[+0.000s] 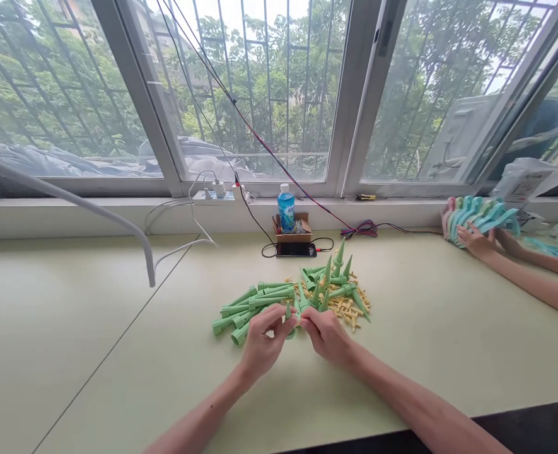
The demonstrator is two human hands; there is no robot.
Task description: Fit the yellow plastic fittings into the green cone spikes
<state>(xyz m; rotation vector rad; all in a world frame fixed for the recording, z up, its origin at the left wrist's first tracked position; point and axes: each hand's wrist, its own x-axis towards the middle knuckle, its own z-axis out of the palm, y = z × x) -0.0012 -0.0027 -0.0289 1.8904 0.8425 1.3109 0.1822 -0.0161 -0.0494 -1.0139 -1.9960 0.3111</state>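
Observation:
My left hand (262,343) and my right hand (326,334) meet over the pale green table (118,353), both pinching one green plastic cone piece (294,321) between their fingertips. Just beyond them lies a row of green cone-shaped spikes (253,302) laid on their sides. To the right stands a cluster of upright green spikes (330,280) over a heap of small yellow plastic parts (349,306).
A blue bottle (286,211) stands in a small cardboard box (292,234) by the window sill, with a black phone (296,250) in front. Cables run along the sill. At the far right another person's hands (480,243) hold stacked teal and pink pieces (477,214).

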